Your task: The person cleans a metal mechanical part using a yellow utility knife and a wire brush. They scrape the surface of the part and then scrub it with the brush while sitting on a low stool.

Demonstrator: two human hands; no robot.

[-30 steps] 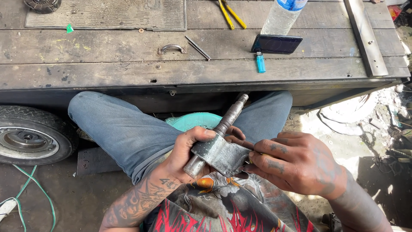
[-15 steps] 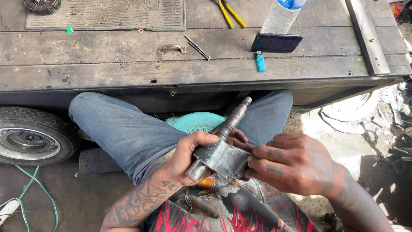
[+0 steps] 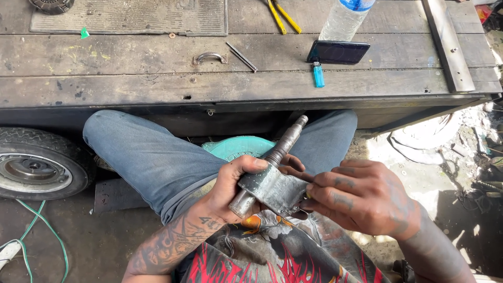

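I hold a grey metal spindle (image 3: 272, 181) over my lap: a flat square plate with a round threaded shaft that sticks up and away toward the bench. My left hand (image 3: 233, 188) grips its near stub end and the plate's left side, thumb on top. My right hand (image 3: 361, 202) closes over the plate's right edge, fingers curled on it. A teal stool seat (image 3: 236, 148) shows between my jeans-clad knees.
A wooden workbench (image 3: 131, 84) runs across the top, with a dark phone (image 3: 338, 52), a blue lighter (image 3: 318, 74), a plastic bottle (image 3: 346, 18), yellow-handled pliers (image 3: 280, 14), a metal handle (image 3: 209, 56) and a rubber mat (image 3: 131, 15). A small wheel (image 3: 36, 167) stands at left. Green wire (image 3: 36, 236) lies below it.
The spindle has tilted slightly and shifted a little right in my hands; my left thumb has slid up over the plate. Both hands keep their hold.
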